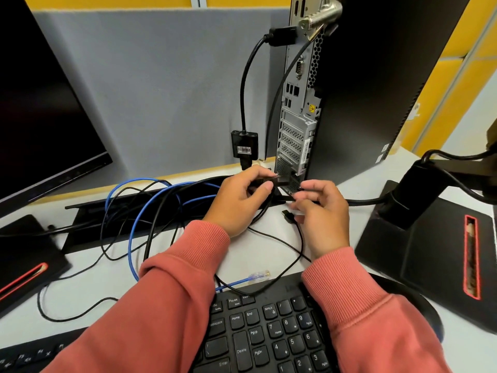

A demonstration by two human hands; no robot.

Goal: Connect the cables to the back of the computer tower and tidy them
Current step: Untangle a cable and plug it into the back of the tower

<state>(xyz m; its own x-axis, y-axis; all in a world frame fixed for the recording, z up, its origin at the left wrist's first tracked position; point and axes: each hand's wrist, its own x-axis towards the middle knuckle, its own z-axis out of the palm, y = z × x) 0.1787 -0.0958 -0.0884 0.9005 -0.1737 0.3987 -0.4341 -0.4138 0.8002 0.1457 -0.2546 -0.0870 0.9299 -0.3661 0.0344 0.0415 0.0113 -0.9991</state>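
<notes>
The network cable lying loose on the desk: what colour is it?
Blue network cable, clear plug; head view.

Bare hands (236, 203), salmon-pink sleeves (166, 292)

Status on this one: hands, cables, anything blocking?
Both hands pinching black cable plugs at tower base. Blue cable loose, unplugged. Tangled cables crowd the desk.

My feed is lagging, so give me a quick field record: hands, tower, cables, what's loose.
left hand: grips a black plug at the tower's bottom rear
right hand: pinches a thin black cable; its USB plug is free
tower: upright, rear panel facing the person
plugged in: adapter cable at the top port
blue cable: looped on the desk, clear plug loose near the keyboard
</notes>
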